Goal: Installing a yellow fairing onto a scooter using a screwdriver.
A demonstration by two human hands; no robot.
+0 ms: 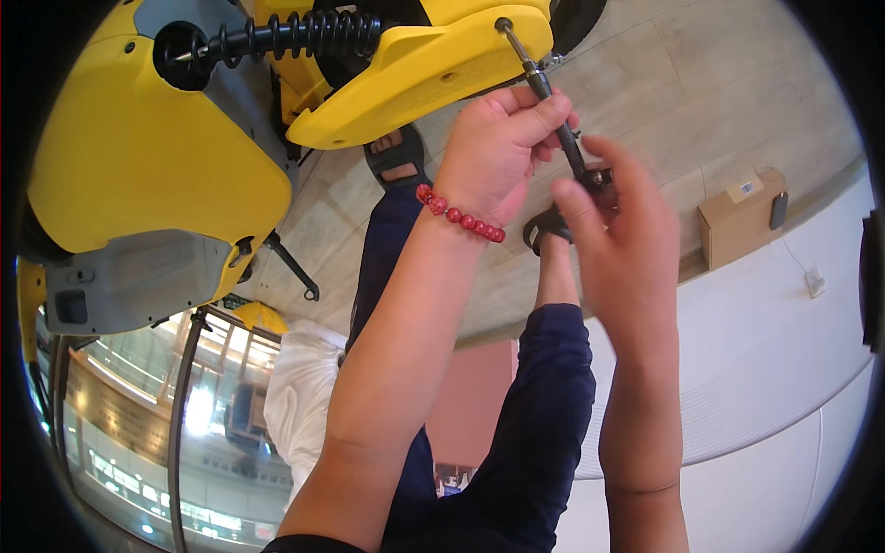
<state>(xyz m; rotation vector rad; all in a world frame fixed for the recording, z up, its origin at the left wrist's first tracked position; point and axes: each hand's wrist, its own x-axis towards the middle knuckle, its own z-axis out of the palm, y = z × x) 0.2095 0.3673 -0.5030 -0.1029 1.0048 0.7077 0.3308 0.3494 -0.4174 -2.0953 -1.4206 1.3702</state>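
A screwdriver-like tool (543,86) with a silver shaft and a long dark handle slants down from a round hole in a yellow side cover (433,76). My left hand (502,152) is closed on the handle, thumb laid along it, with a red bead bracelet at the wrist. Around the handle's lower end, which carries a small dark head (599,177), is my right hand (631,235). Its thumb and index finger stand apart, blurred by motion. The other fingers are hidden, so whether it grips the end is not clear.
The yellow and grey vehicle body (138,175) fills the upper left, with a black coil spring (295,37) beside the cover. A cardboard box (742,217) sits by the white wall at right. My sandalled feet are on the tiled floor (737,101), below the tool.
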